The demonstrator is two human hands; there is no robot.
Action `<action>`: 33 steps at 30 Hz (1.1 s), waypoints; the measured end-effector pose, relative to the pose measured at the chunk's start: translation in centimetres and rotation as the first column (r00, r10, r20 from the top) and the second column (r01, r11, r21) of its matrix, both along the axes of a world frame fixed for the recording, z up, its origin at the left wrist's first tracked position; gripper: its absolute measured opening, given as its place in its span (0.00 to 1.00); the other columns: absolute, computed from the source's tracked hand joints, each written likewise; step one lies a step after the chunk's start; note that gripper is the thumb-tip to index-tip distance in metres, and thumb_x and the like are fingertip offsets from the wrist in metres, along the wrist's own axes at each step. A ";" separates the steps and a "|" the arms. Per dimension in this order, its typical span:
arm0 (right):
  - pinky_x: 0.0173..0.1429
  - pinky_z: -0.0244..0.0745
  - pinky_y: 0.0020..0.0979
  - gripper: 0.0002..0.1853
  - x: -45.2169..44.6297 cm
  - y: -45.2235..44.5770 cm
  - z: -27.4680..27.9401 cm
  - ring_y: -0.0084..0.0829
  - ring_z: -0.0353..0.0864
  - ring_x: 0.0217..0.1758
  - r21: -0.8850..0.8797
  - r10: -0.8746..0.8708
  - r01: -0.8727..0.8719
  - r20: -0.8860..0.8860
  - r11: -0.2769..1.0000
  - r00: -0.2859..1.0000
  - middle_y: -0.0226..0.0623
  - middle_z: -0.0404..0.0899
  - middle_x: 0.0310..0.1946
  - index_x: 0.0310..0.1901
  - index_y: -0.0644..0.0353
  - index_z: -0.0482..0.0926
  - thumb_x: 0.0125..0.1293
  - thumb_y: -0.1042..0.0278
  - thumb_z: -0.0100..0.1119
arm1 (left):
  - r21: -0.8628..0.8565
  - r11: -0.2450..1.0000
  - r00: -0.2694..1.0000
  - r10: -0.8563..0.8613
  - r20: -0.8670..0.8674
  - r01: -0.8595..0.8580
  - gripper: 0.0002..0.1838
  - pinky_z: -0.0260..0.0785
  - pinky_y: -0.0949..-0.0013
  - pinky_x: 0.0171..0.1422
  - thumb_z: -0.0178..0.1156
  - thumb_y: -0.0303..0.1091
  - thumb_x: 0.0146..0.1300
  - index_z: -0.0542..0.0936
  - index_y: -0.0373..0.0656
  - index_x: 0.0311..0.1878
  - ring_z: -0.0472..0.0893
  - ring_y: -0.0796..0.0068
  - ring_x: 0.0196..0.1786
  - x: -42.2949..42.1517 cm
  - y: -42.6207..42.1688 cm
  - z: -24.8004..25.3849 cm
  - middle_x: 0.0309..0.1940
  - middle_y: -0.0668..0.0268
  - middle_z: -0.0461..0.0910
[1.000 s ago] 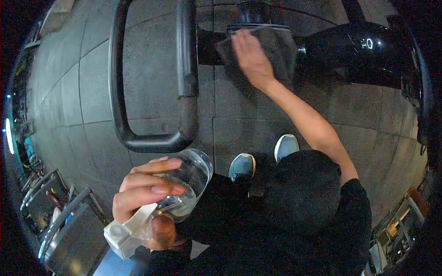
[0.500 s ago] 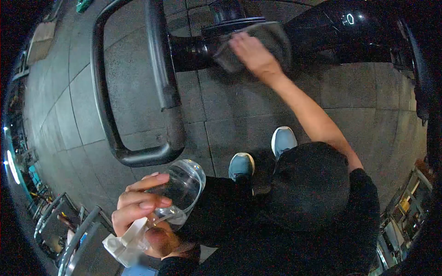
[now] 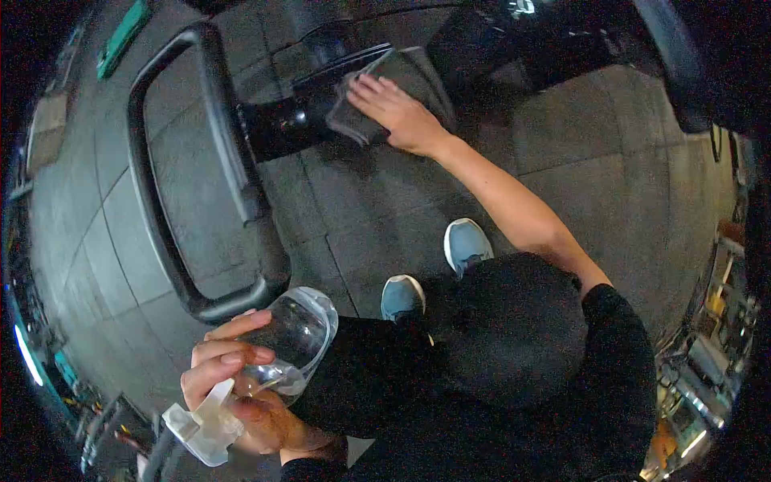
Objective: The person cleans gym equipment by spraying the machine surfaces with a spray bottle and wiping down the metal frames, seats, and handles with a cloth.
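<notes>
My left hand [image 3: 227, 363] is wrapped round a clear spray bottle [image 3: 303, 331] with a white trigger head [image 3: 205, 426]. The bottle is tilted, its base towards the upper right and its head near my wrist. My right hand [image 3: 401, 119] lies flat, fingers stretched out, on a dark grey cloth [image 3: 424, 79]. Beneath the cloth is a glossy black part of a machine frame [image 3: 281, 128]; the surface right under the cloth is hidden.
A thick black looped bar [image 3: 144, 177] of the frame stands to the left, close to the bottle. My shoes [image 3: 403, 297] are on dark floor tiles [image 3: 578, 169]. A green object [image 3: 122, 38] lies at the upper left. Equipment [image 3: 695, 386] lines the right edge.
The view has shifted, so the machine appears further left and tilted. My right hand stays on the cloth near the same part of the frame. My left hand still holds the spray bottle.
</notes>
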State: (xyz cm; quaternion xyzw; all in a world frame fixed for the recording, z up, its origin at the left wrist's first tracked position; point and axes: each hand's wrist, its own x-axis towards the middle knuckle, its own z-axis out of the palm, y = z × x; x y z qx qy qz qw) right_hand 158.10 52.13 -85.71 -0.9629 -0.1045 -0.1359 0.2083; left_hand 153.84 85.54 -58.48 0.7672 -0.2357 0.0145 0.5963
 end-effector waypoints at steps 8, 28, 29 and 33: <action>0.69 0.66 0.34 0.35 -14.2 -3.2 2.9 0.27 0.74 0.61 0.855 -0.762 0.438 -0.473 -0.277 0.442 0.34 0.80 0.60 0.62 0.68 0.78 0.78 0.37 0.52 | -0.049 0.963 0.965 -0.264 0.010 0.264 0.27 0.77 0.40 0.53 0.55 0.60 0.75 0.74 0.42 0.51 0.85 0.38 0.43 0.6 -0.8 0.0 0.31 0.56 0.79; 0.67 0.73 0.36 0.25 -2.8 -4.5 -6.6 0.36 0.84 0.58 0.821 -0.612 0.467 -0.191 0.329 0.767 0.41 0.85 0.56 0.59 0.64 0.80 0.67 0.55 0.72 | -0.024 0.999 0.999 -0.034 0.016 0.034 0.30 0.78 0.45 0.52 0.59 0.63 0.72 0.73 0.40 0.47 0.86 0.47 0.39 -1.4 -0.2 0.4 0.28 0.57 0.79; 0.67 0.73 0.36 0.25 -2.8 -5.1 -4.6 0.36 0.84 0.58 0.813 -0.610 0.453 -0.158 0.367 0.777 0.40 0.86 0.55 0.58 0.63 0.80 0.67 0.56 0.72 | -0.030 0.998 0.999 -0.047 0.022 0.048 0.30 0.78 0.44 0.52 0.59 0.63 0.71 0.73 0.40 0.47 0.86 0.46 0.39 -1.3 0.0 0.4 0.28 0.57 0.79; 0.60 0.77 0.34 0.16 -2.2 -6.3 8.3 0.29 0.86 0.49 0.923 -0.767 0.276 0.030 0.267 0.641 0.34 0.88 0.47 0.51 0.67 0.85 0.68 0.64 0.73 | 0.003 0.998 0.998 -0.063 0.023 0.062 0.26 0.77 0.45 0.51 0.51 0.61 0.77 0.72 0.42 0.49 0.85 0.46 0.39 -1.1 0.7 0.2 0.29 0.59 0.75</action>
